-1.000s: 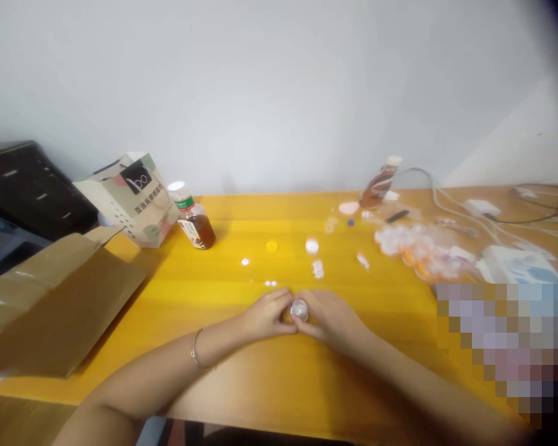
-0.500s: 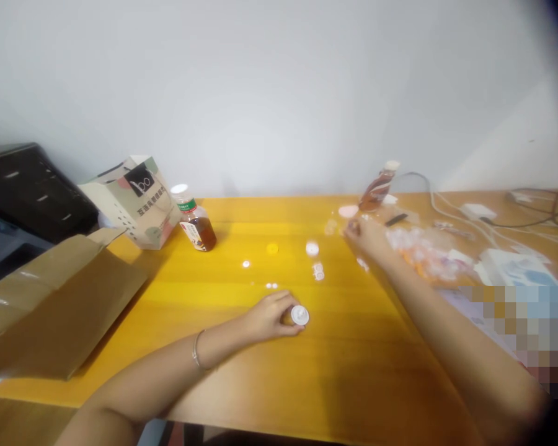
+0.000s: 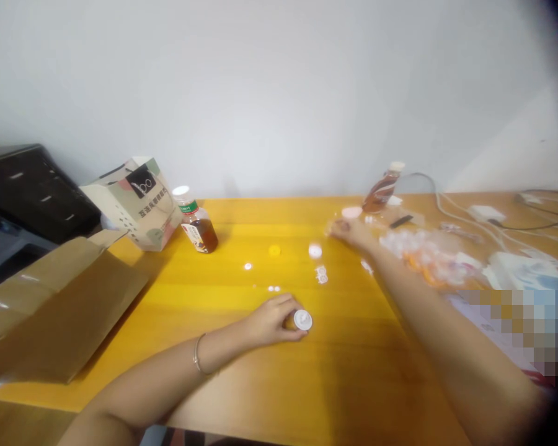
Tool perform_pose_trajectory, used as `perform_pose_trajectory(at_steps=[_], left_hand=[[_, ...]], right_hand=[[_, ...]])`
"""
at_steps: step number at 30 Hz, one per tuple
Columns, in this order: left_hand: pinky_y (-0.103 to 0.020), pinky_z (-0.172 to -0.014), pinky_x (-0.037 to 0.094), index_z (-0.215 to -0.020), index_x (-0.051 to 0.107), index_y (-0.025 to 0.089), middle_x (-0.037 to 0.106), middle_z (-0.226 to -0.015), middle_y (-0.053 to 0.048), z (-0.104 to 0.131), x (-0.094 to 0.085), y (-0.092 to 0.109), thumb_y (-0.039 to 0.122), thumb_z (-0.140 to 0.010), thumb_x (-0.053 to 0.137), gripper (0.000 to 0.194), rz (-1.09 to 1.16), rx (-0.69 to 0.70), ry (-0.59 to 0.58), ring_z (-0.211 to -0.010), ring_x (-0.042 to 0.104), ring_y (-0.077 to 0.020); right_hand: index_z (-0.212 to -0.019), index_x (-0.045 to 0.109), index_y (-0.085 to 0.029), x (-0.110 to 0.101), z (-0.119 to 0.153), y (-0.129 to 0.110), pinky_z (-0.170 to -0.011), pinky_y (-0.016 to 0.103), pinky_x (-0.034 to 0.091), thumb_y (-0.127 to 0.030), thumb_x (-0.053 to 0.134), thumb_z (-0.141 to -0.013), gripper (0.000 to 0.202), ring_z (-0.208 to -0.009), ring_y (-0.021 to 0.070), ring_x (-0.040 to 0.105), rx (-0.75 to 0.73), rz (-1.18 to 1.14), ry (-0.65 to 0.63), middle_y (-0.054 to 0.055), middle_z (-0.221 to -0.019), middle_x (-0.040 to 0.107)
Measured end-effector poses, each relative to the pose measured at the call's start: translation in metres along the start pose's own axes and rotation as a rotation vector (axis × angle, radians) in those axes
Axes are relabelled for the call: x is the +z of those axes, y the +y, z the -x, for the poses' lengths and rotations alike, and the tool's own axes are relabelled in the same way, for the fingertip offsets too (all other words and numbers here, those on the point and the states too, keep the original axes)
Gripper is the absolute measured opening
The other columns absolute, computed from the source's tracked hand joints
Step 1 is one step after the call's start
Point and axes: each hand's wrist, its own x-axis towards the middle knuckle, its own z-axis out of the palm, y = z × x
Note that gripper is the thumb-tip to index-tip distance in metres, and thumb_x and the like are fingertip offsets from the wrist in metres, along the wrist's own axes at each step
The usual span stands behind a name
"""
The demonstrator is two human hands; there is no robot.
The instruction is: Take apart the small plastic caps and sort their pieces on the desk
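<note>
At the far left of my desk [image 3: 242, 396] is a black case [image 3: 37, 198], with an open cardboard box [image 3: 65, 328] in front of it by the left edge. A printed paper bag [image 3: 144, 207] stands behind the box, toward the back left corner, and just beside it is a white-capped bottle of dark drink [image 3: 198, 232].

Next, a small white dot [image 3: 248, 266] lies on the bare wood. My left hand [image 3: 275, 319], with a bracelet [image 3: 198, 355] at the wrist, reaches in over the front half of the desk. Its thumb and fingers curl around a white round piece [image 3: 302, 319], gripping it by the side with its top facing up. Farther back lie a yellow disc [image 3: 274, 250], a white disc [image 3: 315, 251] and, nearer me, a white cut-out piece [image 3: 322, 275].

My right hand [image 3: 353, 234] stretches toward the back edge, fingers drawn in close. Something clear [image 3: 328, 230] shows at their tips; blur means I cannot tell whether they pinch it or only touch it. Just behind is a pink oval [image 3: 352, 212], then a leaning brown bottle [image 3: 380, 191]. Toward the right edge come a heap of plastic bags [image 3: 439, 257] and a white box [image 3: 523, 271].
</note>
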Motion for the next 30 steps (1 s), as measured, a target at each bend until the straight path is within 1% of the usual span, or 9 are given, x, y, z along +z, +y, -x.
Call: perform_pose_trajectory(at_steps=[6,12,16,20,23,25,27,28,30], left_hand=[[-0.022,-0.066,0.042,-0.094,0.056,0.016,0.056,-0.086,-0.005,0.0,0.0,0.0,0.03,-0.074,0.062,0.026,0.011,0.003,-0.001,-0.074,0.052,-0.0132],[-0.022,-0.067,0.043,-0.095,0.056,0.015,0.056,-0.087,-0.005,0.001,0.004,-0.004,0.03,-0.074,0.062,0.027,0.021,0.007,0.008,-0.075,0.053,-0.0133],[-0.022,-0.068,0.043,-0.096,0.056,0.015,0.057,-0.088,-0.005,0.001,0.005,-0.005,0.031,-0.074,0.062,0.027,0.016,0.008,0.006,-0.076,0.053,-0.0133],[-0.022,-0.067,0.043,-0.095,0.056,0.015,0.057,-0.087,-0.006,0.001,0.002,-0.004,0.031,-0.075,0.061,0.027,0.006,0.007,0.0,-0.075,0.053,-0.0134],[-0.023,-0.067,0.043,-0.095,0.056,0.015,0.057,-0.087,-0.006,0.001,0.001,-0.002,0.03,-0.073,0.063,0.027,-0.005,-0.007,-0.01,-0.075,0.053,-0.014],[-0.023,-0.068,0.043,-0.095,0.056,0.015,0.057,-0.088,-0.005,0.001,0.0,-0.002,0.029,-0.073,0.063,0.027,-0.005,-0.016,-0.012,-0.076,0.053,-0.0142],[-0.023,-0.067,0.043,-0.094,0.056,0.016,0.057,-0.087,-0.005,0.001,0.0,-0.002,0.03,-0.073,0.063,0.027,-0.005,-0.021,-0.014,-0.075,0.052,-0.0141],[-0.023,-0.067,0.043,-0.094,0.055,0.016,0.056,-0.086,-0.004,0.001,0.0,-0.001,0.031,-0.074,0.062,0.026,-0.007,-0.022,-0.014,-0.074,0.052,-0.0138],[-0.023,-0.065,0.042,-0.092,0.055,0.016,0.055,-0.083,-0.004,0.001,0.001,-0.001,0.033,-0.075,0.061,0.025,-0.015,-0.016,-0.015,-0.073,0.051,-0.0135]], right_hand=[[-0.076,0.06,-0.013,0.021,-0.008,-0.023,-0.054,0.024,0.037,-0.041,0.059,-0.067,0.029,-0.057,0.0128,0.049,-0.063,-0.064,-0.041,0.001,-0.061,0.057],[-0.074,0.06,-0.014,0.036,-0.01,-0.049,-0.052,0.022,0.035,-0.038,0.059,-0.067,0.024,-0.056,0.0116,0.047,-0.104,-0.091,-0.079,-0.001,-0.058,0.055],[-0.077,0.061,-0.014,0.038,-0.011,-0.061,-0.055,0.022,0.036,-0.035,0.06,-0.067,0.023,-0.058,0.0119,0.048,-0.107,-0.095,-0.081,-0.001,-0.061,0.055],[-0.087,0.06,-0.013,0.029,-0.007,-0.064,-0.059,0.024,0.039,-0.032,0.061,-0.067,0.027,-0.063,0.0135,0.049,-0.086,-0.093,-0.05,0.001,-0.068,0.055],[-0.095,0.057,-0.014,0.019,0.021,-0.064,-0.061,0.026,0.041,-0.032,0.056,-0.073,0.029,-0.064,0.0144,0.05,-0.071,-0.115,0.023,0.002,-0.074,0.055],[-0.096,0.055,-0.015,0.014,0.058,-0.064,-0.059,0.027,0.041,-0.034,0.052,-0.078,0.027,-0.061,0.0141,0.049,-0.118,-0.21,0.082,0.002,-0.073,0.054],[-0.093,0.054,-0.017,0.012,0.103,-0.066,-0.057,0.027,0.042,-0.036,0.048,-0.082,0.023,-0.06,0.0138,0.049,-0.228,-0.319,0.0,0.002,-0.071,0.053],[-0.093,0.054,-0.018,0.012,0.126,-0.067,-0.058,0.027,0.043,-0.037,0.049,-0.082,0.022,-0.061,0.014,0.05,-0.295,-0.357,-0.071,0.002,-0.073,0.053],[-0.097,0.053,-0.02,0.013,0.165,-0.07,-0.061,0.027,0.045,-0.037,0.056,-0.079,0.025,-0.066,0.0148,0.051,-0.411,-0.387,-0.216,0.002,-0.078,0.053]])
